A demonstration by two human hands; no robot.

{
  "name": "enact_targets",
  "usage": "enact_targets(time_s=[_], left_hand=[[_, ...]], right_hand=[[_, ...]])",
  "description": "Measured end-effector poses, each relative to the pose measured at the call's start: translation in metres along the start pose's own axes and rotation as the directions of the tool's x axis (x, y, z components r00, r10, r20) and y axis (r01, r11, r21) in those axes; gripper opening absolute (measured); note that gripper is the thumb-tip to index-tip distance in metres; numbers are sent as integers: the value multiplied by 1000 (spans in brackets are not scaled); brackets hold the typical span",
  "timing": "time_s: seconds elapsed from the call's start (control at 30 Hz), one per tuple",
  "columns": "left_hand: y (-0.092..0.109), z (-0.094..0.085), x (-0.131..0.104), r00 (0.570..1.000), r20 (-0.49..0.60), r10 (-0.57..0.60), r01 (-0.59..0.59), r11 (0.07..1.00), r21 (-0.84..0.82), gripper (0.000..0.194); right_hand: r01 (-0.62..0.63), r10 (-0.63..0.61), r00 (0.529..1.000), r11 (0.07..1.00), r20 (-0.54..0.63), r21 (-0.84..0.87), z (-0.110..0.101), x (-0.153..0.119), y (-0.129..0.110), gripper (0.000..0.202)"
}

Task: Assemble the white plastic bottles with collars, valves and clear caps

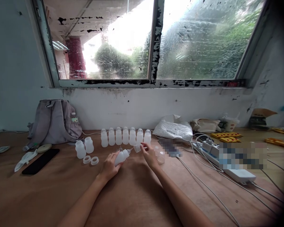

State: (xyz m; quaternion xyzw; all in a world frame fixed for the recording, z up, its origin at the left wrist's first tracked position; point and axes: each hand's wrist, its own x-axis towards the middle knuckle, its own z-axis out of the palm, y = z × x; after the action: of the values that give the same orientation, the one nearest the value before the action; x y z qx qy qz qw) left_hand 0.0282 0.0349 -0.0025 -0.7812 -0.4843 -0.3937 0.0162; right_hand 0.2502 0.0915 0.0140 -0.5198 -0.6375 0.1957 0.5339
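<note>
Both forearms stretched out over the brown table. Left hand curled round a white baby bottle, held on its side, nipple end pointing right, just above the table's middle. Right hand, wrist bent, fingertips pinching a small clear cap just beside the nipple. Behind them, a row of capped bottles w/ no readable labels; any writing's too small to make out.
</note>
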Motion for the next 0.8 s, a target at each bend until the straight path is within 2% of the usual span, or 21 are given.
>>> enact_targets(time_s=[0.1,0.17,0.23,0.3,0.4,0.47,0.5,0.57,0.63,0.67,0.7,0.8], left_hand=[[1,-1,0,1000,-1,20,-20,999,33,48],[1,-1,0,1000,-11,5,-5,999,32,48],[3,0,0,998,-39,-41,41,999,3,47],[6,-1,1,993,-65,-101,97,993,-64,46],[13,-5,4,982,-24,-185,170,941,-294,44],[18,-8,5,965,142,-221,263,803,-535,43],[21,-10,5,937,273,-217,346,683,-644,42],[26,-12,4,839,525,-145,536,388,-750,43],[30,-14,2,760,646,-68,648,152,-746,43],[32,-14,1,749,661,-54,662,90,-744,43],[33,-14,1,751,658,-56,660,67,-748,42],[37,-14,2,773,625,-110,635,138,-760,41]], right_hand=[[83,-60,995,944,81,-318,1,-6,-1,23],[120,-67,988,903,140,-412,4,-9,0,20],[169,-122,983,899,139,-403,6,-9,-1,20],[249,-220,968,914,124,-322,7,-9,-3,22],[326,-308,940,938,150,-116,7,-11,-12,25],[299,-301,936,953,183,41,8,-16,-22,27],[260,-280,937,958,208,120,9,-20,-28,29],[130,-214,934,949,287,286,11,-27,-40,33],[-39,-153,910,894,386,447,14,-34,-50,35],[-110,-133,898,856,420,505,15,-36,-54,35],[-159,-116,892,824,437,544,15,-38,-57,35],[-193,-71,904,812,421,551,14,-37,-62,31]])
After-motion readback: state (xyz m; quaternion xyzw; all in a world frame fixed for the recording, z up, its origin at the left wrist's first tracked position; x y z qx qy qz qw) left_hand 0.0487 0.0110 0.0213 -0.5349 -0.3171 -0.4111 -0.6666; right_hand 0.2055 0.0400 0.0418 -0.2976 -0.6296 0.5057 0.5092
